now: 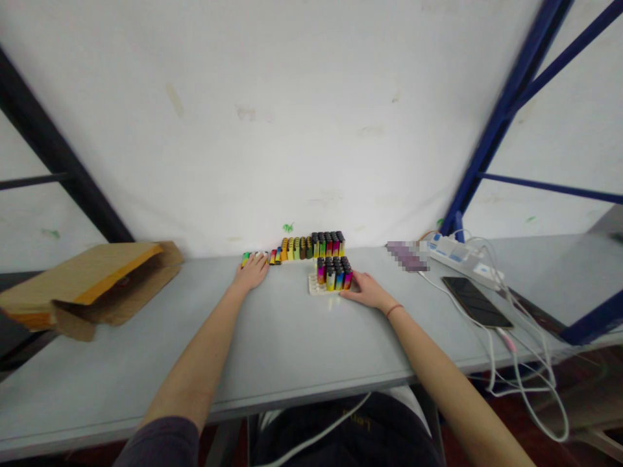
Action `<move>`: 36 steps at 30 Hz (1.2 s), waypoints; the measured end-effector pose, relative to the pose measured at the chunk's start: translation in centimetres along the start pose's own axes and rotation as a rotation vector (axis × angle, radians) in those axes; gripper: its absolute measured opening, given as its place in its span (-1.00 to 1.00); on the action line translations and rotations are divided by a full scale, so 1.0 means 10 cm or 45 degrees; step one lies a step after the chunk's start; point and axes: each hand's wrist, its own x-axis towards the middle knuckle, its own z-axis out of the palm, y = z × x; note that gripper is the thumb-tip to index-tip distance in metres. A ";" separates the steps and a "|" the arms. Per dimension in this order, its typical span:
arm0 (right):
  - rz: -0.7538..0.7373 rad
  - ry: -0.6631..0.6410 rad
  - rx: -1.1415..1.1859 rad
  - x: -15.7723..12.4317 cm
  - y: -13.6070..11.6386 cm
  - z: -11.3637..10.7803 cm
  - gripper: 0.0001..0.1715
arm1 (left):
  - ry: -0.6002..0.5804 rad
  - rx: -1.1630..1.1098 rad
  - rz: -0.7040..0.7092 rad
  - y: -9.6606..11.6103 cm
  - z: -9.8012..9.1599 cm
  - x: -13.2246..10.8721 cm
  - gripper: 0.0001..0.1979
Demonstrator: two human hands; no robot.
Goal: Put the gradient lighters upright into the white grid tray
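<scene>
Several lighters (pixel 276 255) lie in a row near the wall, in green, yellow, red and blue. My left hand (pixel 252 271) rests over the left end of this row, fingers stretched forward and partly covering the lighters there. A white tray with holes (pixel 314 285) stands nearer to me, its right part filled with upright lighters (pixel 335 275) with black tops. At the tray's right end is my right hand (pixel 368 290), its thumb at the front corner and its fingers round the side, gripping it. Some of those fingers are hidden behind the lighters.
Behind the tray stand more upright black-topped lighters (pixel 328 244) and a yellow-to-brown row (pixel 296 248). An opened cardboard box (pixel 87 279) is at left. On the right lie a black phone (pixel 477 301), a power strip (pixel 462 259) and tangled white cables (pixel 518 373).
</scene>
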 end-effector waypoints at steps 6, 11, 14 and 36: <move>0.002 -0.006 -0.010 0.00 0.00 -0.01 -0.38 | -0.033 0.014 -0.015 0.04 -0.03 -0.25 -0.43; -0.003 -0.009 -0.017 0.01 0.02 0.00 -0.40 | -0.044 0.032 0.059 0.19 0.01 -0.73 -0.44; 0.001 -0.007 -0.015 0.01 0.03 0.01 -0.39 | -0.014 0.034 0.141 0.37 0.06 -0.95 -0.45; -0.009 -0.011 -0.002 0.01 -0.02 -0.02 -0.42 | 0.277 0.196 0.132 1.18 -0.07 -0.62 -0.67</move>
